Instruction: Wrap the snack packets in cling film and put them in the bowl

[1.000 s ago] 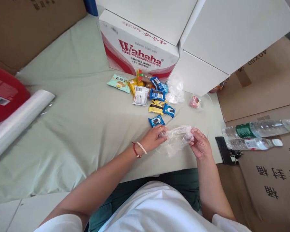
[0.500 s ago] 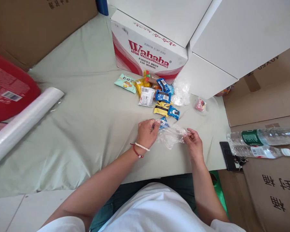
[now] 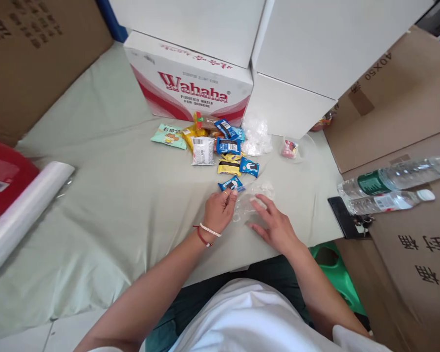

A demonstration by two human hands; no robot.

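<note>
A clear plastic bag (image 3: 254,198) lies flat on the pale green cloth (image 3: 132,186) in front of me. My left hand (image 3: 220,210) pinches the bag's left edge, right beside a small blue snack packet (image 3: 231,184). My right hand (image 3: 273,226) rests flat on the bag with its fingers stretched out. A heap of small snack packets (image 3: 220,146) in blue, yellow, white and green lies just beyond the hands.
A Wahaha water carton (image 3: 190,88) and white boxes (image 3: 308,54) stand behind the snacks. A crumpled clear bag (image 3: 256,139) and a bagged pink item (image 3: 289,148) lie at right. Two water bottles (image 3: 388,188) rest on cardboard. A plastic film roll (image 3: 22,215) lies at left.
The bag was held up between both hands; now it lies on the cloth. My right hand let go and spread flat on it. The camera view shifted.
</note>
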